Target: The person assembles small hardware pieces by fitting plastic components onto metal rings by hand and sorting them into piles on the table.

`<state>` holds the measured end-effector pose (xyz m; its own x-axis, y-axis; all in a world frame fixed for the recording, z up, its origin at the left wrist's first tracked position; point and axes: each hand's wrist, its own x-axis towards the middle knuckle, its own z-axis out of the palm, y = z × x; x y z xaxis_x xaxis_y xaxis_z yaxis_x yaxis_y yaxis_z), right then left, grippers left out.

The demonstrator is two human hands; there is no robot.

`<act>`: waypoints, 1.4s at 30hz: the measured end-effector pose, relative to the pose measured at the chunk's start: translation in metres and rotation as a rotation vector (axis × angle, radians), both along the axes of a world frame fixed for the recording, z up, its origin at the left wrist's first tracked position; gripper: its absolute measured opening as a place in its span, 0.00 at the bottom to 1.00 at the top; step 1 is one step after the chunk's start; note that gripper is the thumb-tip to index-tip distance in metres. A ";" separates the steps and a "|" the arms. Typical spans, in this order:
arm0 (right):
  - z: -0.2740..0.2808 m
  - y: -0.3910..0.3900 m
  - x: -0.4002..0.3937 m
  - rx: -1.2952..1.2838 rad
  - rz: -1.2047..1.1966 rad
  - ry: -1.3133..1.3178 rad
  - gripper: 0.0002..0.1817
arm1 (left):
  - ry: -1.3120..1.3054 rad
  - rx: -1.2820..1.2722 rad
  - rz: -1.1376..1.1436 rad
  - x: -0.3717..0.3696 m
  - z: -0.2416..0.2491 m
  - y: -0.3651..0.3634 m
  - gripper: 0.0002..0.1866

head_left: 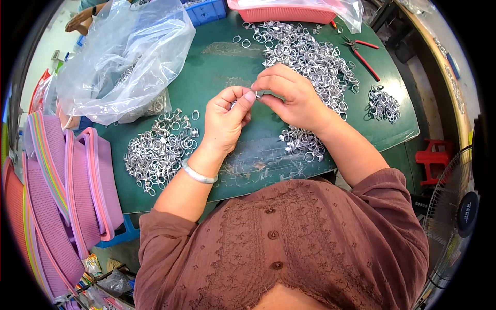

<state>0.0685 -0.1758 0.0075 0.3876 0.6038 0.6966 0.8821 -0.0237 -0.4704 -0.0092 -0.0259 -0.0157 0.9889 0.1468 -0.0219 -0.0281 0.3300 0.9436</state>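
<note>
Small silver metal ring [258, 94] — pinched between left hand [226, 120] and right hand [292, 98] fingertips for close handling — above green tabletop [222, 62], ring heaps either side.

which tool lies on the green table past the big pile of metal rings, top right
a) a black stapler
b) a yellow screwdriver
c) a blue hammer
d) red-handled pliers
d: red-handled pliers lie on the green table just beyond the big pile of metal rings, while both hands, left hand and right hand, pinch a small ring between them.
</note>
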 end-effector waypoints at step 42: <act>-0.010 0.000 0.000 0.007 0.062 0.273 0.13 | -0.126 0.185 0.051 -0.004 0.001 -0.004 0.04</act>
<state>0.0680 -0.1755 -0.0023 0.5243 0.6279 0.5752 0.7221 0.0302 -0.6911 -0.0134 -0.0297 -0.0142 0.9732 0.1870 0.1337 -0.1623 0.1468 0.9758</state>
